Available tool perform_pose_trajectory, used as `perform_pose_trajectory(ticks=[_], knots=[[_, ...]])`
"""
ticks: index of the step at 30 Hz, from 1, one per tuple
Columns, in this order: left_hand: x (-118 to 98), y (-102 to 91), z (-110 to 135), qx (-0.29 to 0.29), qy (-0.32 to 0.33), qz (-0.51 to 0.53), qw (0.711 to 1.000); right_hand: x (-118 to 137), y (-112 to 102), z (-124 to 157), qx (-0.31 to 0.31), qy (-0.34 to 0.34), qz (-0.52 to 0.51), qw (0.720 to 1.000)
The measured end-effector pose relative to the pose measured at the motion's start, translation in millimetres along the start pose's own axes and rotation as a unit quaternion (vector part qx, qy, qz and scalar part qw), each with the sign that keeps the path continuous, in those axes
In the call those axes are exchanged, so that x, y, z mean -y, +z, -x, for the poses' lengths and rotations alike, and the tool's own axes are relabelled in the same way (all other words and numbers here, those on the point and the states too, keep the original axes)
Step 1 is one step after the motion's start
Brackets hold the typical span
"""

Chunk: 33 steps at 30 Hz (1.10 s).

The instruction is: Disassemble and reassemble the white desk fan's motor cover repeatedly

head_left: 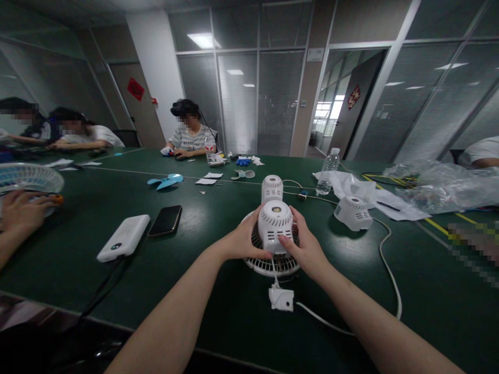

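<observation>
A white vented fan motor housing sits face-down over a round white fan grille on the table in front of me. My left hand is wrapped around its left side, thumb at the lower edge. On the opposite side my right hand grips it, with the thumb on the front near the slots. A short wire runs from the housing down to a small white plastic part, which lies near a white cable. Directly behind stands a second white housing.
To the right are another white housing, a water bottle and plastic bags. On the left lie a power bank, a phone and blue fan blades. Another person's hand touches a fan grille at far left.
</observation>
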State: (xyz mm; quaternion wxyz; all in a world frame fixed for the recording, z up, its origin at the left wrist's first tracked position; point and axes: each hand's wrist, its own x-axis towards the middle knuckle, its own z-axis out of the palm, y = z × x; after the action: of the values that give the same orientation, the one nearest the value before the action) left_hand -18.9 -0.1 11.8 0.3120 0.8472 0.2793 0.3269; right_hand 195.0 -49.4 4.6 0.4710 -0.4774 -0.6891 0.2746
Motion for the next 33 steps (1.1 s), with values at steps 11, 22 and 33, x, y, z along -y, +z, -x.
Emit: perform_pose_trajectory(ticks=[11,22,33], knots=[[6,-3.6,1,0.016,-0.021,0.041,0.999,-4,-30,-10,0.131,0.014,-0.036,0.991],[9,-1.0,1,0.024,-0.034,0.028,0.999,3,-31,-14,0.153,0.034,0.089,0.984],[10,-0.4,0,0.03,-0.041,0.041,0.998,-14,-28,-13,0.151,-0.032,0.113,0.981]])
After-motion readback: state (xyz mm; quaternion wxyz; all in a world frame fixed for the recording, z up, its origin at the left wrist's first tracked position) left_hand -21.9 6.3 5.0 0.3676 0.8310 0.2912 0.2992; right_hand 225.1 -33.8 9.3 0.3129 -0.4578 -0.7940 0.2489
